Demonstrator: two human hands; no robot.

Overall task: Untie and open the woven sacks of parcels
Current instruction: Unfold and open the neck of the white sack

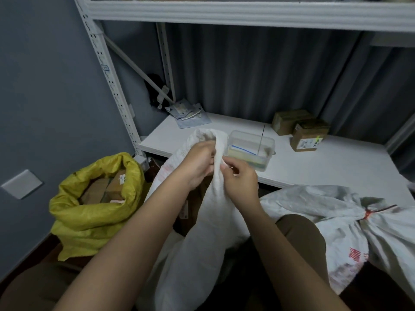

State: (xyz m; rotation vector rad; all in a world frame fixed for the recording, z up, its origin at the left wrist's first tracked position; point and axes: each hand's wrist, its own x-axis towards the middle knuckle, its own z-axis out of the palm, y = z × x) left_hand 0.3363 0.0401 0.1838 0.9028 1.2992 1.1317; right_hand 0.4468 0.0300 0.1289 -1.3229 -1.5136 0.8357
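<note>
— Two hands on white sack [208, 198], frame centre?
— Yes. Left hand [197, 163] gripping neck, right hand [239, 179] fingers pinching cloth at mouth. Best: hold neck firm, tease tie loose, no yanking.

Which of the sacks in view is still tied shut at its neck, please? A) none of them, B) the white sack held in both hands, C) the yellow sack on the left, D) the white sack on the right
D: the white sack on the right has a red tie cinched round its gathered neck, while the yellow sack stands open showing boxes, and the hands hold the middle white sack by its loose mouth.
</note>
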